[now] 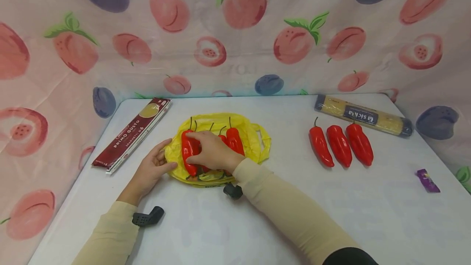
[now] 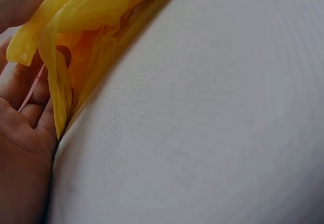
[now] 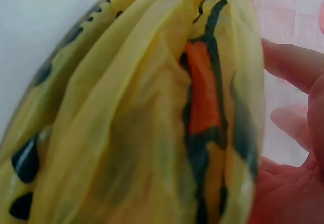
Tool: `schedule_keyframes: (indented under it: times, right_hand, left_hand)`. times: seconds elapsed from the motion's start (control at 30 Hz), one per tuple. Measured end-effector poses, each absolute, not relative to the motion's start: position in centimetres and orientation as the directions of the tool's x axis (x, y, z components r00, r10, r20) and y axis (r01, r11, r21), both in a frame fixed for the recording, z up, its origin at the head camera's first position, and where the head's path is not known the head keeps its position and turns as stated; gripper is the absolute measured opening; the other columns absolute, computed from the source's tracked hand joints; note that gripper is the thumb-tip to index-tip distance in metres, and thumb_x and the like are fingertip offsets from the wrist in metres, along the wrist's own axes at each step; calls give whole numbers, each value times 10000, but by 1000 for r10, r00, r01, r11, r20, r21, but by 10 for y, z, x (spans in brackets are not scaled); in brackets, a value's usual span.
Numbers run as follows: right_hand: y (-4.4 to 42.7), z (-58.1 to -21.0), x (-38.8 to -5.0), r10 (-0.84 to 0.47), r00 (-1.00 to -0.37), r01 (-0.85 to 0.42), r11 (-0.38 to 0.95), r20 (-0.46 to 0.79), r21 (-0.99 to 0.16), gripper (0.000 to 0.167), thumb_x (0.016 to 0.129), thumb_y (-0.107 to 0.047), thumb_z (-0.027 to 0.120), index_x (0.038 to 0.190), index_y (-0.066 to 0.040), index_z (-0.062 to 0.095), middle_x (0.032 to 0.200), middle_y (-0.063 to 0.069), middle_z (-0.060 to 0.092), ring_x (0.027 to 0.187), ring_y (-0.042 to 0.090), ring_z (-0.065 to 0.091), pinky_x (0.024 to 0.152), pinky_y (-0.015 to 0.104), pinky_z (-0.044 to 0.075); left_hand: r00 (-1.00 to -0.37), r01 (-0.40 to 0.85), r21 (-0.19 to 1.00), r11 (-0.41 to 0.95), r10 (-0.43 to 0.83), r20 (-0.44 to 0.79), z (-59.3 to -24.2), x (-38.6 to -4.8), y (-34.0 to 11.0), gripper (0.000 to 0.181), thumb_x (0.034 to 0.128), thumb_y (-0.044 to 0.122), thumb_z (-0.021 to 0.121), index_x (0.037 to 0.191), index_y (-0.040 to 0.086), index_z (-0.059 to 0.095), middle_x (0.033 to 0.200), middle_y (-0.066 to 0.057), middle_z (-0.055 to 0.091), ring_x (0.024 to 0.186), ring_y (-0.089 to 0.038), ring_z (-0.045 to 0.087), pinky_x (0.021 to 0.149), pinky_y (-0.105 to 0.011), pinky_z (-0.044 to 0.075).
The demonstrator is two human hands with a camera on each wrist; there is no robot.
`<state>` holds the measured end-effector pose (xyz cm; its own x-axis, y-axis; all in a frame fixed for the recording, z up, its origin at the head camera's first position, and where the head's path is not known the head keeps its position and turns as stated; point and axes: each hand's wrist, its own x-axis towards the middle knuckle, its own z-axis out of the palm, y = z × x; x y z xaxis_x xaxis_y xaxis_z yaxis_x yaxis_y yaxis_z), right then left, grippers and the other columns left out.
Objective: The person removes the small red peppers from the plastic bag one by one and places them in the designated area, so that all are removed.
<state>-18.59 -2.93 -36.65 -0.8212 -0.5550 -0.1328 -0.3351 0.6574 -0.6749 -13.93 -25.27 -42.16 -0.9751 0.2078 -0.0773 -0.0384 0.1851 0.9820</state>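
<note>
1. Nearest, on the counter (image 1: 206,228) this side of the yellow bag (image 1: 254,146), are two beige sleeves with a small black device at each wrist.
2. At the bag's left edge is the left hand (image 1: 147,175); its thumb and fingers pinch the plastic rim, which the left wrist view shows between them.
3. Over the bag's middle reaches the right hand (image 1: 211,152). Its fingers touch the leftmost red pepper (image 1: 186,148) in the bag; I cannot tell whether they grip it, since the right wrist view shows mostly yellow plastic.
4. In the bag several red peppers lie with stems pointing away from the person, one of them to the right of the right hand (image 1: 235,141); the hand hides part of the group.
5. Well to the right of the bag lies a small purple packet (image 1: 428,180); between it and the bag, three loose red peppers (image 1: 339,145) lie side by side.
6. As I judge it, the pepper work is partway: several are in the bag, three outside. Whether they are being packed or taken out, these frames do not settle.
7. Left of the bag lies a maroon spaghetti packet (image 1: 130,134); beyond and right of it, a clear pasta packet (image 1: 362,114). Both are outside the bag, with no hand on them.
8. Farthest, behind the bag, hangs a fruit-printed cloth (image 1: 244,52).
</note>
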Motion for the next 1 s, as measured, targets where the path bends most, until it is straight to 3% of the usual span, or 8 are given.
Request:
schedule_keyframes:
  times: [0.57,1.0]
  right_hand:
    - [-32,-369,-185,-582,-796,-312,626,-163,-715,757,884,-278,781,1540,-282,403,1436,17,469,1264,178,421,811,292,564]
    - [-31,-366,-185,-593,-785,-334,648,-179,-685,724,919,-288,742,1549,-288,384,1442,23,478,1247,179,428,868,318,552]
  left_hand:
    - [-976,-38,977,212,203,-82,-422,-140,-252,763,966,103,664,1590,80,225,1505,-239,425,1121,2,599,929,-185,485]
    - [-976,-38,975,220,201,-83,-423,-140,-251,766,962,107,672,1589,83,232,1505,-235,428,1127,11,590,934,-176,477]
